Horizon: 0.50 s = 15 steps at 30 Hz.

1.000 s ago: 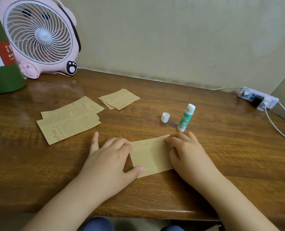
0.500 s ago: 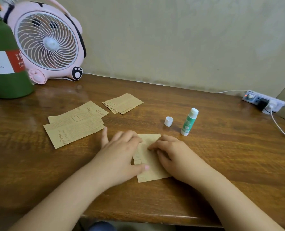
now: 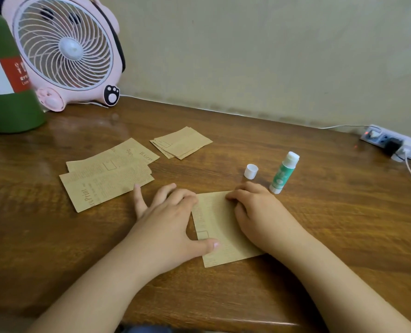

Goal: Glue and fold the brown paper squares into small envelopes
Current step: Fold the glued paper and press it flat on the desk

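Both hands are down on the printed brown paper square (image 3: pixel 217 227) at the near edge of the wooden table (image 3: pixel 319 236). The left hand (image 3: pixel 168 219) lies spread, thumb pressing the sheet's left edge; the right hand (image 3: pixel 255 212) presses curled fingertips onto its top right. Left of them, a loose brown sheet (image 3: pixel 103 186) reads "Print". The uncapped green-and-white glue stick (image 3: pixel 283 173) stands just beyond the right hand, its white cap (image 3: pixel 251 171) beside it.
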### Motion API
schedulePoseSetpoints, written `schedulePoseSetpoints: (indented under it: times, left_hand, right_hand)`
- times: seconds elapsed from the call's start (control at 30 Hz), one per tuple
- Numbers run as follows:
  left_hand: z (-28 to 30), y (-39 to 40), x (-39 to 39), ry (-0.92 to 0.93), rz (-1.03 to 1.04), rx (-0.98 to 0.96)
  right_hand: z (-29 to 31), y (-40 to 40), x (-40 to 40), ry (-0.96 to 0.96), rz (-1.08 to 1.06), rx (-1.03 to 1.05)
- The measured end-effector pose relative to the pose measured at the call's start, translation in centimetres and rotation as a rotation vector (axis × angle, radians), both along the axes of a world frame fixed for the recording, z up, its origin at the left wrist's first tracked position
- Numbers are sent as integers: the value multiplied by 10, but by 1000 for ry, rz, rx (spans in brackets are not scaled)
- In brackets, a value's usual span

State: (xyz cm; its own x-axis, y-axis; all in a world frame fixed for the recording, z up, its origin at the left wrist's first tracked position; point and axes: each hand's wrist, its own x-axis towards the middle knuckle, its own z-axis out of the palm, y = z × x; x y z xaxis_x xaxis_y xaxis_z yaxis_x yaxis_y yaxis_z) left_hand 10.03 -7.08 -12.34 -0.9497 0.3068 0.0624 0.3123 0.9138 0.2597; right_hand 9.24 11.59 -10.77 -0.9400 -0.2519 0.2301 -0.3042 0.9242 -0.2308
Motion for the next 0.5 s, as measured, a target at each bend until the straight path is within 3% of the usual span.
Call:
schedulePoseSetpoints:
  times: [0.17, 0.4, 0.5]
  left_hand:
    - [-1, 0, 1, 17, 16, -2]
    - [-1, -1, 4, 8, 15, 2]
    - [1, 0, 5, 6, 26, -4]
  right_hand:
    - [-1, -39, -4, -64, 164, -38]
    - [2, 2, -2, -5, -15, 41]
    - [1, -16, -5, 28, 31, 115]
